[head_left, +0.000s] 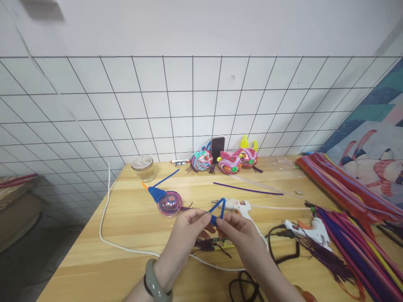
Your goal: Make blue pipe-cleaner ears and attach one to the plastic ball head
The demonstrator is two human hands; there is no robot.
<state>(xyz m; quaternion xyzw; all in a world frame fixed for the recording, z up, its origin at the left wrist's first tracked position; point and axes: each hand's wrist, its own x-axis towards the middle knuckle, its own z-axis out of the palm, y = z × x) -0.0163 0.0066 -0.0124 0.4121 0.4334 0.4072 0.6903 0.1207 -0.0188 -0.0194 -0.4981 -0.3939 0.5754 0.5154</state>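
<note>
Fingers of the left hand (188,224) pinch one end of a blue pipe cleaner (218,209), bent into a triangle and held just above the desk (126,235); beyond and left of them lies a pink domed disc (170,203) with a blue tuft. The right hand (234,228) closes its fingers on the triangle's other lower corner. Just past these fingers rests a white glue gun (239,206), and well to their right lies a bundle of coloured pipe cleaners (355,197).
</note>
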